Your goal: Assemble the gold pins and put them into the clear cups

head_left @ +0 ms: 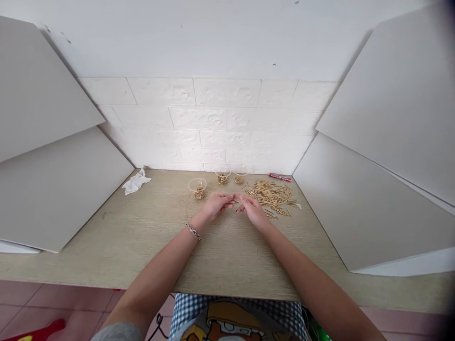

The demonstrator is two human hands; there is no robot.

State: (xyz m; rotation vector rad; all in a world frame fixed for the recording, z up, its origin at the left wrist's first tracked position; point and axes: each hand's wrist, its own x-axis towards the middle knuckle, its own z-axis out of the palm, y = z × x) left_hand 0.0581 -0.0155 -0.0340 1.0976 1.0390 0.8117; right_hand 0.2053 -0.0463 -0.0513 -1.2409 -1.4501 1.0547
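Observation:
My left hand (218, 205) and my right hand (250, 208) meet at their fingertips just above the table (234, 255). Both are closed in a pinch, and whatever sits between the fingers is too small to make out. Right of my right hand lies a loose pile of thin gold-coloured metal rods (270, 195). Beyond my left hand stands a clear plastic cup (197, 184) with small gold-coloured pieces (199, 192) inside. Two more clear cups hold similar pieces: one (222, 177) behind my hands, the other (240, 176) just right of it.
A red tube-shaped item (280, 177) lies at the back right, and a crumpled white tissue (136, 181) at the back left. Grey panels (78, 189) stand along the left, with more panels (384, 203) on the right. A white brick-patterned wall (213, 118) closes off the back.

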